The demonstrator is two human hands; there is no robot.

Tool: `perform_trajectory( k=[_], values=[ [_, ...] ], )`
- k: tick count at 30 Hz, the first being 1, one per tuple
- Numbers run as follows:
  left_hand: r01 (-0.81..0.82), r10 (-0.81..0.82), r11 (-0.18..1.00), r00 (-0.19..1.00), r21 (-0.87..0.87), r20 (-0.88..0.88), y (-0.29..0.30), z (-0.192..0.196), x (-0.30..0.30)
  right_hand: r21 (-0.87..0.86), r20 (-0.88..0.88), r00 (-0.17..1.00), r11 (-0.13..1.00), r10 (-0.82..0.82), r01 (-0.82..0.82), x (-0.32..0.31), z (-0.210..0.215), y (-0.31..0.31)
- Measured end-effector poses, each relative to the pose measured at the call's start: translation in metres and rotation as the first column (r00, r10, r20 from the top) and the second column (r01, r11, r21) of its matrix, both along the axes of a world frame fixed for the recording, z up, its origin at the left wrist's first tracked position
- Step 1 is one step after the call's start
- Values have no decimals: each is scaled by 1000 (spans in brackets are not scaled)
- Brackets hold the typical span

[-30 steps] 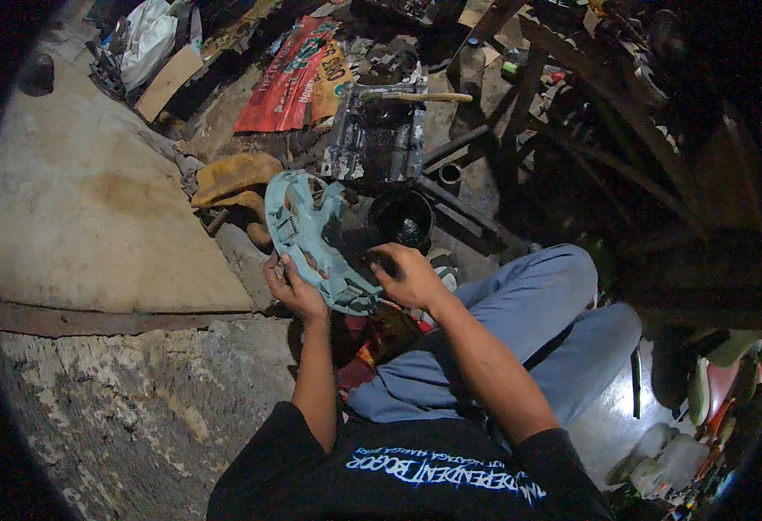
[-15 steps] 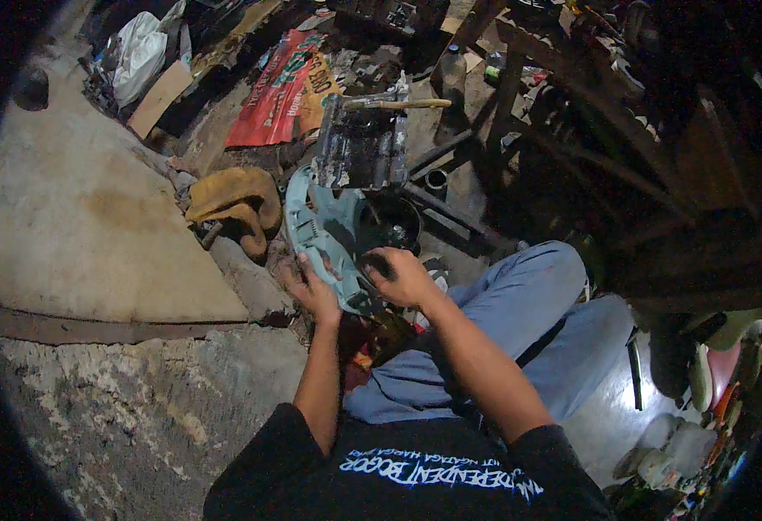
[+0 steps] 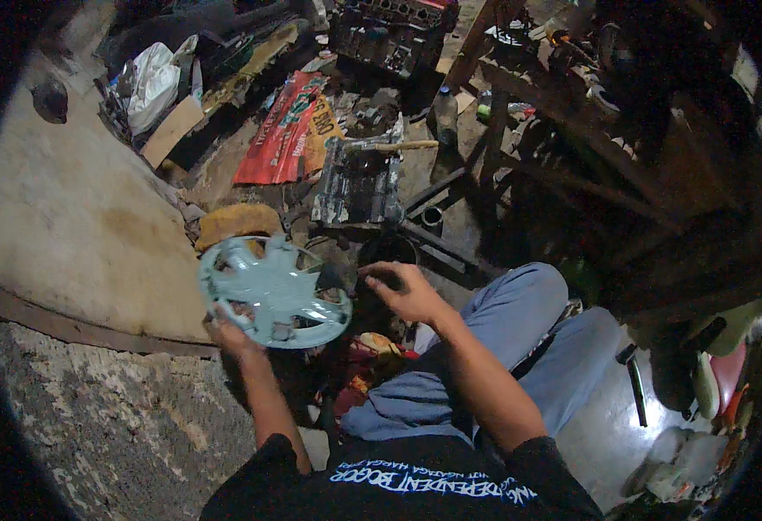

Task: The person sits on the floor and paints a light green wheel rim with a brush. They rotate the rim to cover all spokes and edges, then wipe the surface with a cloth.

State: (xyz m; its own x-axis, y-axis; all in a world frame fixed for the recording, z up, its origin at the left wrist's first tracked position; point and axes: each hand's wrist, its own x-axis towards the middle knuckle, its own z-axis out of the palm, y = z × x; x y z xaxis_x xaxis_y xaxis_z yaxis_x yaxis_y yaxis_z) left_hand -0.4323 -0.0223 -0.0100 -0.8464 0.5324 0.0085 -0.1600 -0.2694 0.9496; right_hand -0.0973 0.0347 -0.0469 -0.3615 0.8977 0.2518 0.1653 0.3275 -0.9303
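Note:
A pale blue-grey wheel cover (image 3: 270,286) with spoke-like arms and openings faces upward, left of centre. My left hand (image 3: 235,337) grips its lower left rim, with some fingers hidden beneath it. To the right of the cover, and apart from it, is my right hand (image 3: 409,291). Its fingers are bent around a dark patch that I cannot make out. Behind the cover lies a folded yellow-brown cloth (image 3: 238,224).
A blackened metal engine part (image 3: 357,195) with a wooden-handled tool (image 3: 405,146) across it stands ahead, and a dark round container (image 3: 390,249) nearer. A red sack (image 3: 277,135), a bottle (image 3: 445,108) and an engine block (image 3: 390,39) lie farther off. Left is a concrete slab (image 3: 86,217).
The wheel cover has moved left and turned from steeply tilted to flatter, its spoked face now showing. My left hand went with it; my right hand has separated from it.

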Motion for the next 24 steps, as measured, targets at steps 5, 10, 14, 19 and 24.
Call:
perform_trajectory(
  k=[5, 10, 14, 19, 24],
  values=[
    [150, -186, 950, 976, 274, 112, -22, 77, -26, 170, -156, 942, 931, -298, 323, 81, 74, -4],
    [79, -73, 916, 997, 394, -29, -5, 162, 47, -138, -508, 748, 897, -427, 419, 162, 153, -38],
    [170, -154, 838, 985, 519, -73, 54, 182, 81, -119, -523, 706, 861, -478, 495, 201, 181, -77],
    [714, -878, 80, 381, 695, -290, 110, 176, 152, -138, -559, 579, 755, -593, 641, 250, 155, -115],
    [804, -954, 11, 187, 594, -235, 141, 148, 239, -344, -449, 244, 419, -860, 840, 327, 51, -148]
  ],
)
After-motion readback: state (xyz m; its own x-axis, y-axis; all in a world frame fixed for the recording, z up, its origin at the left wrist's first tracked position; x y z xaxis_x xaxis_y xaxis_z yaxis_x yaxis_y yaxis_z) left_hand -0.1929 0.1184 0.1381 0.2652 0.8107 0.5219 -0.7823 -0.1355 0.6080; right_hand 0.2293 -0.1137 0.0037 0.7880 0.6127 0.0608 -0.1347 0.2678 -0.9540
